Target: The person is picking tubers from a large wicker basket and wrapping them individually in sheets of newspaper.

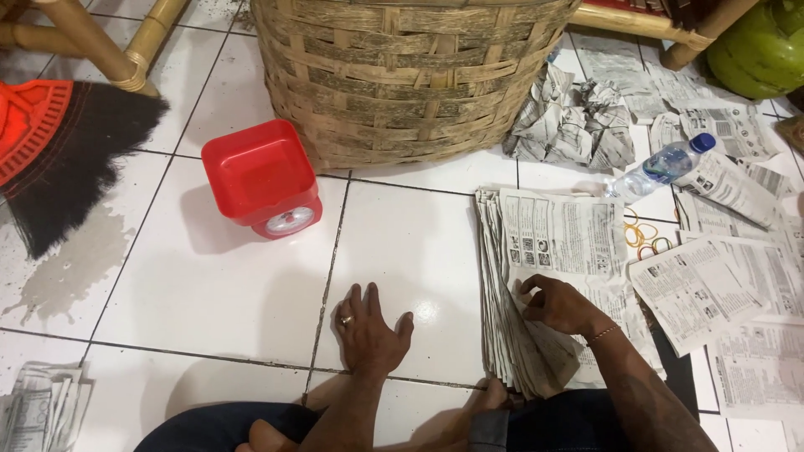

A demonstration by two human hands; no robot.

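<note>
Two hands work on a white tiled floor (pixel 209 276): the right hand (pixel 559 305) curls its fingers into a stack of newspaper sheets (pixel 553 251), long axis running away from the person, while the left hand (pixel 368 331) rests flat, fingers spread, on bare tile. Beyond stand a woven bamboo basket (pixel 402 75), contents unseen, and a red kitchen scale (pixel 264 180).

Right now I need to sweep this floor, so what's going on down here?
A person sits on the white tiled floor. Their right hand lifts sheets in a stack of newspaper; the left hand lies flat on the tile, holding nothing. A red kitchen scale stands before a woven basket, with a water bottle and rubber bands among loose newspaper sheets.
</note>
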